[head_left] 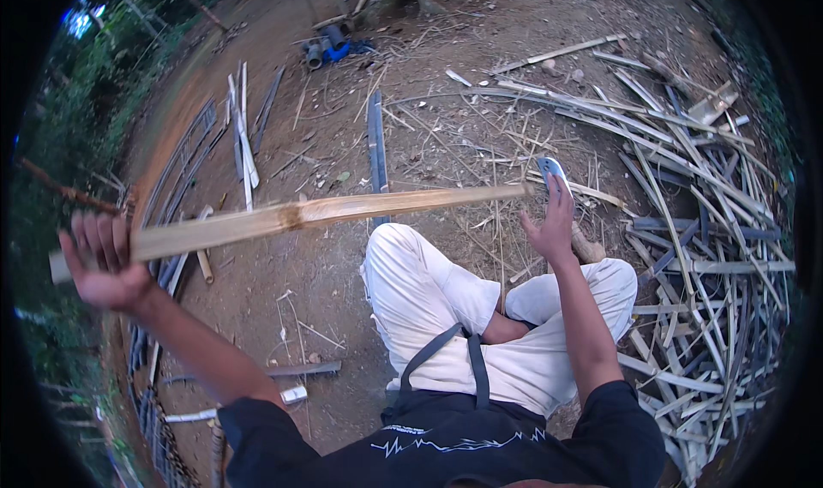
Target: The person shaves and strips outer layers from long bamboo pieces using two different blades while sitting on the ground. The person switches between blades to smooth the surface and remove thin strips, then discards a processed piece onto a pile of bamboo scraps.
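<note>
Strip (pixel 369 207) of bamboo is up across the front, beyond white trousers (pixel 523 381); wide end in L hand (pixel 107 274), fingers clamped round it. Thin end's nr R hand (pixel 555 224), thumb apart from fingers; these touch a flat silvery thing (pixel 552 167), can't tell if gripped. Black shirt (pixel 343 467) w/ white zigzag (pixel 463 445) & lettering (pixel 403 429), too small to read. Bamboo pile (pixel 686 265) far R.

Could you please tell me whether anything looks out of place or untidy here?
Yes, mildly: the strips on the right lie in a tangled heap, crossing at many angles, and the blue item beside the dark tubes stands out against the brown soil.
</note>
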